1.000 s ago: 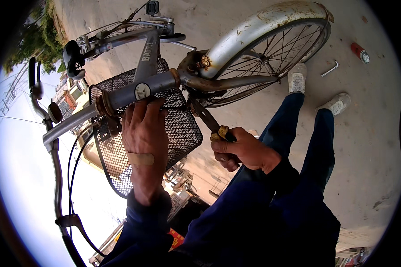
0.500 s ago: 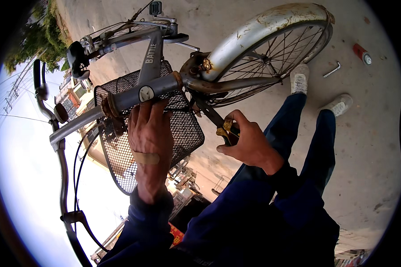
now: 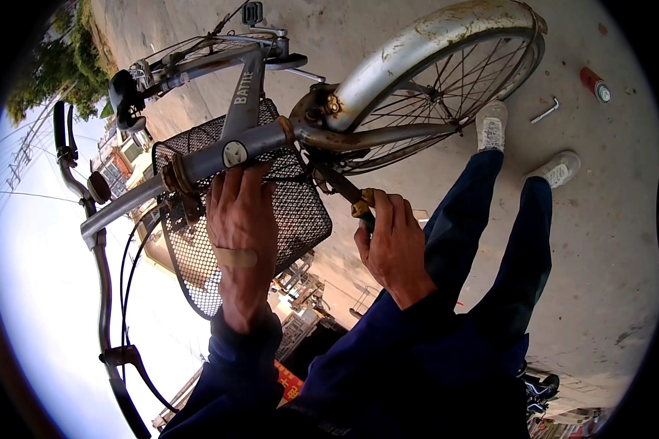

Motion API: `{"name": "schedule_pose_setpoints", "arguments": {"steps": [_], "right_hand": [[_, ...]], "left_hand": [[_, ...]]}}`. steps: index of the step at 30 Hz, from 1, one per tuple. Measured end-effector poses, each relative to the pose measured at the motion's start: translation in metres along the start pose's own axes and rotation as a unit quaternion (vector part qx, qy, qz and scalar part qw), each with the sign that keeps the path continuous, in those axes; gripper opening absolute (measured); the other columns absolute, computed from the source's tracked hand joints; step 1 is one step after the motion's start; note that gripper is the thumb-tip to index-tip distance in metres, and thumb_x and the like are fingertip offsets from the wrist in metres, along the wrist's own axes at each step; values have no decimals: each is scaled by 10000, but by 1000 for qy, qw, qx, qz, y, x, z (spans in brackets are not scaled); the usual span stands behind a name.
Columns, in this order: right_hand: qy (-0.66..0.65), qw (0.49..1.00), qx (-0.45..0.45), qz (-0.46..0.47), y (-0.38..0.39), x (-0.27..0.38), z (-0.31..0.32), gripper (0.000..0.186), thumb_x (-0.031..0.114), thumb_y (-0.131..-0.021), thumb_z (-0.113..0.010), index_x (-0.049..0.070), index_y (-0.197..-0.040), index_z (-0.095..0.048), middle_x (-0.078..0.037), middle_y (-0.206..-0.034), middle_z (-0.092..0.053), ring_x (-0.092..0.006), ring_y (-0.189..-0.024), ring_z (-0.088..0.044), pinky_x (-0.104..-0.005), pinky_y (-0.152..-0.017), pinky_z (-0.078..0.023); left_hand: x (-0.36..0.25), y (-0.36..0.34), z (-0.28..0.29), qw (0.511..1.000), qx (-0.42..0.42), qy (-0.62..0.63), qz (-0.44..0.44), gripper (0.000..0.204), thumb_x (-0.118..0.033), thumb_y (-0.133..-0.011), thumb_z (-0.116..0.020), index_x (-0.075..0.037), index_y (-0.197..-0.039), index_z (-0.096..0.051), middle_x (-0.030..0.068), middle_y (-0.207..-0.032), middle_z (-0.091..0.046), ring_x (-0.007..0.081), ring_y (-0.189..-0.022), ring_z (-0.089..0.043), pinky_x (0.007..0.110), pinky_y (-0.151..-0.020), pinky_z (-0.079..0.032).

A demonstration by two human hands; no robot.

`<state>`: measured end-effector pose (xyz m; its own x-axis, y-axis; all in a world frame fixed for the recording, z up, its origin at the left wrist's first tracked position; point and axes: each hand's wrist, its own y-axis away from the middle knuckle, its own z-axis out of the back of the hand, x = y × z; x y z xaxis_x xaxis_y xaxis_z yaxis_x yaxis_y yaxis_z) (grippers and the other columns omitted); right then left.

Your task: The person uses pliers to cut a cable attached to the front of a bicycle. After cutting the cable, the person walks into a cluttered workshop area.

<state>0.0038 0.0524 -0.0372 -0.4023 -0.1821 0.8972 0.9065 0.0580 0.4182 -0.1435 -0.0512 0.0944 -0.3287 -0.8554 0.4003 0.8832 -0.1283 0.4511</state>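
A worn silver bicycle fills the upper half, its head tube slanting across the left middle. My left hand, with a plaster near the wrist, grips that tube from below; its fingertips are partly hidden. Closed around the handles of long dark pliers, which carry yellow grip parts, is my right hand. Their far end reaches in beneath the rusty fork crown; the jaws are too dark to make out. Behind my left hand hangs the black mesh basket.
The front wheel with its dented silver mudguard extends to the upper right. On the concrete ground lie a red spray can and a bent metal wrench. Handlebars curve down the left side. My shoes stand near the wheel.
My right hand has turned on the pliers, its back now facing up, and the handles have swung slightly left. The left hand keeps its place; the view shifts a little.
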Motion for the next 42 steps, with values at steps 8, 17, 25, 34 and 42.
{"name": "schedule_pose_setpoints", "arguments": {"steps": [8,17,25,34,42], "right_hand": [[-431,886,111,-131,-3,-12,-32,252,179,-991,-721,-10,-1119,-614,-126,-788,-651,-249,-594,-573,-341,-582,-491],[-736,452,399,-307,-23,-40,-19,348,324,-1003,-721,1,-1070,-611,-49,-745,-540,-114,-549,-414,-283,-459,-297],[-790,326,444,-271,-18,-45,-32,408,430,-1043,-635,22,-1054,-613,-34,-745,-566,-108,-557,-489,-279,-470,-345],[-577,691,357,-249,-40,-34,25,427,339,-1043,-667,-38,-1241,-621,-102,-887,-714,-148,-774,-674,-323,-691,-531],[-274,907,267,-178,-37,-13,33,481,292,-834,-876,-14,-1125,-643,-125,-910,-745,-224,-800,-728,-338,-712,-544]], "left_hand": [[0,-4,2,1000,4,4,11,75,-75,-935,-719,-50,-983,-668,119,-983,-708,310,-915,-697,441,-789,-542],[-1,-4,0,1000,-3,9,20,83,-51,-913,-731,-46,-975,-676,118,-975,-714,312,-905,-699,430,-781,-536],[1,-5,1,999,4,33,31,61,-58,-924,-715,-43,-963,-670,119,-959,-700,313,-890,-687,439,-775,-528],[2,-3,0,999,0,31,18,54,-43,-936,-692,-42,-976,-655,128,-959,-689,318,-891,-676,445,-775,-526],[0,-4,-1,1000,4,19,15,36,-35,-950,-679,-37,-977,-655,133,-960,-692,312,-890,-687,436,-775,-535]]}}
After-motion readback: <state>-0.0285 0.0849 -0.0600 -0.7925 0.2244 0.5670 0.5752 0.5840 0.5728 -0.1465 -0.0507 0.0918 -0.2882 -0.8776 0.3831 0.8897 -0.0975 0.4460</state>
